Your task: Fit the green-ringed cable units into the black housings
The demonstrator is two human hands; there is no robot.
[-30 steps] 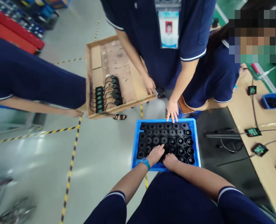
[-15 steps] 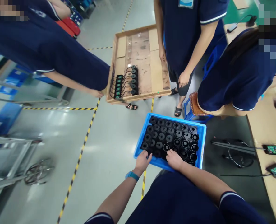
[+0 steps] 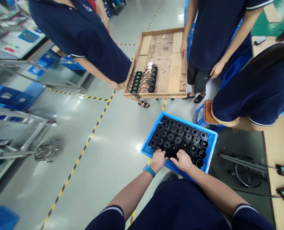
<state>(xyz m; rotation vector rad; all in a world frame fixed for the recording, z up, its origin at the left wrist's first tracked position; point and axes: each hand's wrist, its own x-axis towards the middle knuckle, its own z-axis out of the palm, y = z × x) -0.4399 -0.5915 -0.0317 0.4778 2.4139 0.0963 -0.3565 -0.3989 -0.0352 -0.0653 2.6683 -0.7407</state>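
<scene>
Both hands rest on the near edge of a blue bin. The left hand and right hand curl their fingers in among the black round parts; I cannot tell if they pinch one. Past the bin, other people hold a wooden tray.

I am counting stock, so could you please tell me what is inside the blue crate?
The blue crate holds rows of black round parts; both hands cover the near row.
</scene>
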